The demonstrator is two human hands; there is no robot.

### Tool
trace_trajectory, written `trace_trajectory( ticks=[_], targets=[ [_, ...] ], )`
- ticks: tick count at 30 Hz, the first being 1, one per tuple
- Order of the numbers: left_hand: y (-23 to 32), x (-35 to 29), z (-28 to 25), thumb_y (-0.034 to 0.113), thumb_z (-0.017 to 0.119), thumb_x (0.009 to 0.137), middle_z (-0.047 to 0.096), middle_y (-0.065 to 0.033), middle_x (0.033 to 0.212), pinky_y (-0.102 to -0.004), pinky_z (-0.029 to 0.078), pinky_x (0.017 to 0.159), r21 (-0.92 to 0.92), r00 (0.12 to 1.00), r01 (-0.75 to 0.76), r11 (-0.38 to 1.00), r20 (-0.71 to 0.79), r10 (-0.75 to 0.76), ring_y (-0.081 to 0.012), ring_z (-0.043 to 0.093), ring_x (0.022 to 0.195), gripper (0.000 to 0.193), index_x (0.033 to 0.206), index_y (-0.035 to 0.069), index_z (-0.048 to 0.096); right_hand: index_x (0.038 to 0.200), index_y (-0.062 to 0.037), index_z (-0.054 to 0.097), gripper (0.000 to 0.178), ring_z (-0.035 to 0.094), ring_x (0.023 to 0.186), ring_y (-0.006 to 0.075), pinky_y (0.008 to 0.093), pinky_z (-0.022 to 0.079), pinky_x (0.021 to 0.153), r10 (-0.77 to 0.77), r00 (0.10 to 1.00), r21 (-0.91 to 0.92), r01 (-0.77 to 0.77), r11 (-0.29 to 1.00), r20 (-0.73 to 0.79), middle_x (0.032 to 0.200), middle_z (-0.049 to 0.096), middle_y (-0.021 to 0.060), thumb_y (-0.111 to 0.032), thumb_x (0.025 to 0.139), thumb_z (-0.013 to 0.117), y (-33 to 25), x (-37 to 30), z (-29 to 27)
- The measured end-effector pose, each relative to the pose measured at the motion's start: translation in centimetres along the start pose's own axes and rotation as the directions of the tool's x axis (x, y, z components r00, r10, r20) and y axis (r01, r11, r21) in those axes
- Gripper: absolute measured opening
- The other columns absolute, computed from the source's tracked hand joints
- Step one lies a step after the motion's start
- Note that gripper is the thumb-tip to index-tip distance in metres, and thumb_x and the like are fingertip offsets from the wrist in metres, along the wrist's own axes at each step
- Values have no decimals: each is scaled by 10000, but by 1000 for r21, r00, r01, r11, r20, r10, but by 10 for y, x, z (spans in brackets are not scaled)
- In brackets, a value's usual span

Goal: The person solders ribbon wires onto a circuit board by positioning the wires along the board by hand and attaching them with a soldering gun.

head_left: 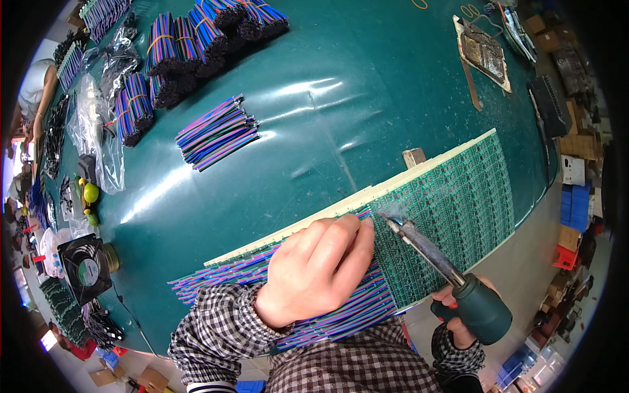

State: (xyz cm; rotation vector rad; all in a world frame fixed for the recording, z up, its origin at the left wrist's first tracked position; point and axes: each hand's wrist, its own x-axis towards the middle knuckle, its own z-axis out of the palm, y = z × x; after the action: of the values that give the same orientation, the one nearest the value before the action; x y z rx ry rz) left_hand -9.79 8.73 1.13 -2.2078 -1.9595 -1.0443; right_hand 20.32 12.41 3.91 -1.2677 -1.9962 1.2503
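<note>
A large green circuit board panel (452, 209) lies across the near edge of the table. Many thin blue, pink and black wires (229, 272) run in rows from its left part. With fingertips pinched together at the boundary between wired and bare rows, my left hand (318, 265) holds a wire (363, 214), its end mostly hidden by the fingers. My right hand (462, 327) is wrapped around the dark green handle of a soldering gun (432, 252). Its tip reaches down to the board just right of my left fingertips, with a faint wisp of smoke there.
Loose cut wires (217, 133) lie mid-table, and banded wire bundles (160, 49) are piled at the far left. A small black fan (85, 270) stands at left. A wooden block (413, 157) touches the panel's far edge; a stained tray (483, 52) sits far right. Another person's arm (44, 98) shows at left.
</note>
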Motion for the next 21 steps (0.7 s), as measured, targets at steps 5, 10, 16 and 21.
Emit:
trace_trajectory(
  ticks=[5,10,16,21],
  targets=[
    [1,-1,1,49,739,686,656,-96,952,-282,521,602,7,1000,1,1000,-3,-1,-192,636,744,348,1029,-10,767,1040,-41,774,559,701,788,270,382,560,749,25,999,52,-23,998,-33,905,769,73,-514,756,862,-1,1,2],
    [-1,-2,2,54,740,692,656,-98,955,-283,528,610,5,1000,-5,1000,-4,5,-194,639,751,348,1033,-7,767,1035,-50,776,518,701,785,242,361,556,754,51,998,118,-48,992,-26,900,773,48,-498,784,845,-6,6,5],
    [0,-2,2,55,737,697,656,-99,960,-287,532,616,8,1000,0,1000,5,0,-195,641,758,348,1038,-8,766,1031,-68,779,494,707,797,230,350,553,747,46,998,108,-41,993,-45,909,778,36,-509,812,818,-6,7,5],
    [0,-2,1,51,735,699,657,-96,958,-291,533,612,0,1000,2,1000,4,-2,-198,641,756,344,1036,-9,766,1068,-21,765,596,731,821,209,348,574,765,149,989,212,-142,967,-16,938,775,77,-529,775,867,-6,3,3]
  ],
)
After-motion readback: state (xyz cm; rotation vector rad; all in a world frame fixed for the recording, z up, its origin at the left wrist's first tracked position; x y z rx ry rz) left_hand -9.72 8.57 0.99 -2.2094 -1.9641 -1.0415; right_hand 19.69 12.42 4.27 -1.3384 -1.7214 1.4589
